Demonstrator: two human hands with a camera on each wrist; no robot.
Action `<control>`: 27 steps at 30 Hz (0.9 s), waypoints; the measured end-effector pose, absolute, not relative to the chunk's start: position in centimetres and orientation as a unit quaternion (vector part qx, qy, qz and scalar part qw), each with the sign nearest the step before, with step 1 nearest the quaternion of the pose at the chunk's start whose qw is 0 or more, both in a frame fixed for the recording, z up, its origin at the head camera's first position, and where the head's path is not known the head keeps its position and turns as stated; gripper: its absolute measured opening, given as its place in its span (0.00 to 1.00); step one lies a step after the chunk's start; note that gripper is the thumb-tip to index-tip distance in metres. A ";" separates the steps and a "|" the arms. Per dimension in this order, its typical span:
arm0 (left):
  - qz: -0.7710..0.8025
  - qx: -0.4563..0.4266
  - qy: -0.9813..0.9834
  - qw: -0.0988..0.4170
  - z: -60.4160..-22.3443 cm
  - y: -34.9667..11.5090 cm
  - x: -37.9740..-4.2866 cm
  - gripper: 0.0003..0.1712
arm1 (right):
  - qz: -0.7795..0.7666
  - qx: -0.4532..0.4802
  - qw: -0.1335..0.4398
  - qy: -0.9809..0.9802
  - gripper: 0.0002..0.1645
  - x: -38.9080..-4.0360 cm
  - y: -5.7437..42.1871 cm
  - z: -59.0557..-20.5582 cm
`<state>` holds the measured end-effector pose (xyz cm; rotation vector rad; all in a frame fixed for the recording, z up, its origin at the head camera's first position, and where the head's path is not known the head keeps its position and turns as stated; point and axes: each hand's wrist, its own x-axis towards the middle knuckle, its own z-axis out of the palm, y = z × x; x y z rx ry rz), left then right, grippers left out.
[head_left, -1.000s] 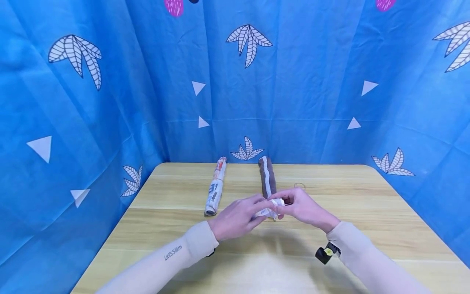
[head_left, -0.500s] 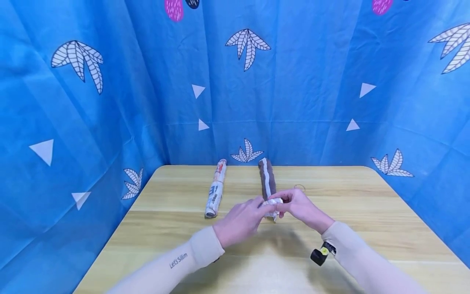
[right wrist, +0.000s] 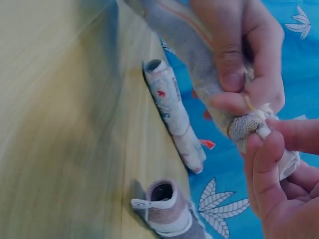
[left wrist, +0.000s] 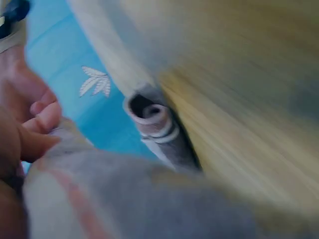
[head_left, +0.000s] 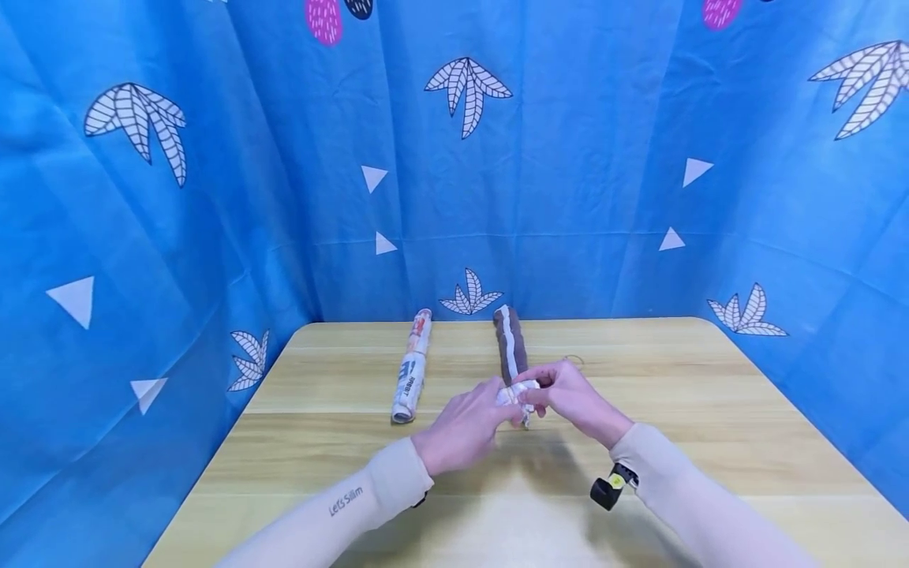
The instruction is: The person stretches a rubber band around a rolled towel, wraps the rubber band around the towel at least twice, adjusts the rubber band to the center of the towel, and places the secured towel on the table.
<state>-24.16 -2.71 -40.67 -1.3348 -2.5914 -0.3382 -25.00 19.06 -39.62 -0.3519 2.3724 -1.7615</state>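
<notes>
In the head view both hands meet over the table, holding a whitish cloth roll [head_left: 517,393]. My left hand [head_left: 465,426] grips the roll's body; in the right wrist view its thumb and fingers curl around the grey, striped fabric [right wrist: 187,37]. My right hand [head_left: 575,401] pinches the gathered end, where a thin yellowish band [right wrist: 229,130] circles the cloth. Just beyond the hands lies a brown roll with a white stripe [head_left: 513,341], its near end partly hidden. To the left rests a white printed roll [head_left: 410,375].
A thin rubber band [head_left: 575,359] lies on the wooden table [head_left: 639,394] behind the right hand. Blue patterned curtains [head_left: 568,158] enclose the table at the back and sides. A small black camera [head_left: 606,494] hangs at the right wrist.
Both hands keep hold of the cloth roll at nearly the same spot, with the fingers shifting around its end. The head view has tilted and turned slightly. The other rolls stay in place.
</notes>
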 end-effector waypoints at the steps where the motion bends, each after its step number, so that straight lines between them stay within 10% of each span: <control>1: -0.107 -0.464 -0.871 0.124 -40.9 -2.8 -24.2 0.21 | -0.590 -0.117 0.083 0.795 0.18 -25.0 19.0 -39.6; 6: -0.084 -0.484 -0.848 0.198 -41.6 -3.0 -24.2 0.14 | -0.588 -0.105 0.089 0.797 0.18 -24.9 18.9 -39.5; 19: -0.233 -0.415 -0.868 0.141 -42.4 -2.2 -23.7 0.08 | -0.569 -0.085 0.133 0.807 0.14 -24.6 18.4 -38.4; 27: -0.236 -0.427 -0.858 0.164 -43.0 -2.4 -23.6 0.27 | -0.606 -0.041 0.116 0.786 0.15 -24.5 17.3 -38.5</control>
